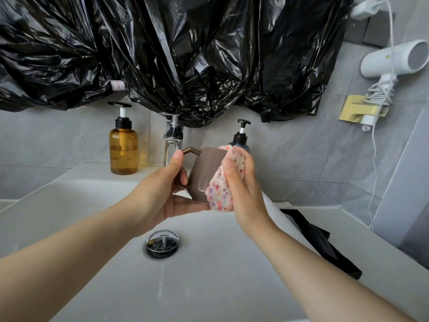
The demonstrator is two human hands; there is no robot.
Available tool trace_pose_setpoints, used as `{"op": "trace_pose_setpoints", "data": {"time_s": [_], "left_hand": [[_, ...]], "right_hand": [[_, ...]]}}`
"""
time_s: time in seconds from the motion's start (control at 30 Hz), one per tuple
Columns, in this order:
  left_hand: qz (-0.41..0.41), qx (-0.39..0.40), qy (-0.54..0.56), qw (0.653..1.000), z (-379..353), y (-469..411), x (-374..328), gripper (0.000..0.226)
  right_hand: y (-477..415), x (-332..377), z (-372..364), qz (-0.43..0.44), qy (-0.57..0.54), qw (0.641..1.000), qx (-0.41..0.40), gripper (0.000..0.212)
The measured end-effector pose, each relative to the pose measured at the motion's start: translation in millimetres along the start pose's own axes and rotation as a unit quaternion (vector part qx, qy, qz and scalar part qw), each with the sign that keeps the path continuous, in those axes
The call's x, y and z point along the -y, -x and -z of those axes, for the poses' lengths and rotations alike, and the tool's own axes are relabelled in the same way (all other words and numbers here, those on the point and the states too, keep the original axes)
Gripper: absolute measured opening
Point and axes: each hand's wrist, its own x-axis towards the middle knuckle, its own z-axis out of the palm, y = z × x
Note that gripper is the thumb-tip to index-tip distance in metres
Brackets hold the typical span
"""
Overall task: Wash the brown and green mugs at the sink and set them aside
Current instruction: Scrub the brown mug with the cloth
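Forearms low over the sink [69, 205]. Your left hand [162, 194] clasps the brown mug [206, 170] by handle and base, held above it. Your right hand [241, 182] clutches a spotted cloth [220, 194] against its side. Scrubbing step. Next, probably: rinse under the tap [173, 145].

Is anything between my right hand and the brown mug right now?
Yes. The spotted cloth lies between the right hand and the brown mug: the hand holds it against the mug's side. The left hand grips the mug directly at its handle, with nothing visible between.
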Motion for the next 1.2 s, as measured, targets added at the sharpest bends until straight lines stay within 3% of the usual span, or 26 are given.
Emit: {"op": "trace_pose_setpoints", "data": {"time_s": [0.1, 0.17, 0.27, 0.37, 0.47, 0.67, 0.8, 0.9, 1.1, 1.2], "left_hand": [[-0.044, -0.018, -0.064, 0.997, 0.5, -1.7, 1.3, 0.053], [-0.054, -0.018, -0.084, 0.995, 1.2, -1.6, 1.7, 0.052], [-0.042, -0.002, -0.059, 0.997, 2.7, -1.2, -0.7, 0.053], [-0.004, 0.022, 0.023, 0.999, 3.8, 0.6, -3.6, 0.056], [0.027, 0.040, 0.052, 0.997, 4.1, 4.6, -7.1, 0.055], [0.036, 0.033, 0.018, 0.999, -0.7, 5.4, -7.6, 0.050], [-0.004, 0.073, -0.007, 0.997, -2.4, 5.8, -3.4, 0.069], [-0.008, 0.049, 0.005, 0.999, -3.6, 5.9, -0.2, 0.069], [0.052, 0.082, 0.094, 0.991, -3.2, 8.6, -7.1, 0.044], [0.083, 0.104, 0.108, 0.985, -2.7, 7.1, -6.1, 0.053]], "right_hand": [[4.2, -2.1, -9.0, 0.070, 0.086, 0.993, -0.026, 0.072], [4.9, -0.9, -12.6, 0.087, 0.097, 0.991, -0.028, 0.074], [2.5, 4.8, -10.7, 0.075, 0.059, 0.995, -0.039, 0.062], [-3.2, 10.7, -3.1, 0.026, -0.062, 0.997, -0.024, 0.033], [-6.4, 9.4, -1.1, -0.034, -0.150, 0.988, 0.020, 0.028], [-4.7, 10.4, -3.5, -0.027, -0.116, 0.993, 0.011, 0.034], [-6.0, 6.7, -0.9, -0.030, -0.126, 0.991, -0.018, 0.014], [-5.9, 6.0, -2.7, -0.032, -0.140, 0.989, -0.020, 0.029], [-7.2, 13.4, -7.4, 0.003, -0.172, 0.985, -0.026, 0.046], [-6.1, 13.7, -4.3, -0.003, -0.186, 0.982, -0.047, 0.035]]}}
